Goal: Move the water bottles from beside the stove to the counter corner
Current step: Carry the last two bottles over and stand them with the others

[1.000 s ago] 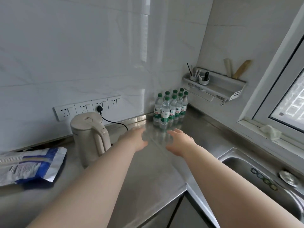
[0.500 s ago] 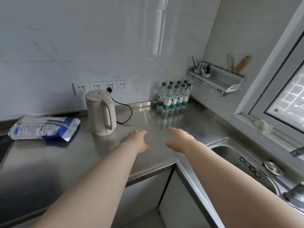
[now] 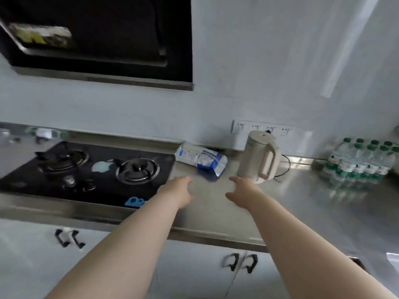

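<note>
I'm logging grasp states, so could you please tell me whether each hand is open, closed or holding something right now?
Left hand: open, fingers relaxed, holding nothing.
Right hand: open, fingers relaxed, holding nothing.

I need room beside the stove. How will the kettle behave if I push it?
The kettle is tall, so a high push may tip it. Its black cord runs toward the wall sockets, so it will probably tug back. On the smooth steel counter it should slide easily.
</note>
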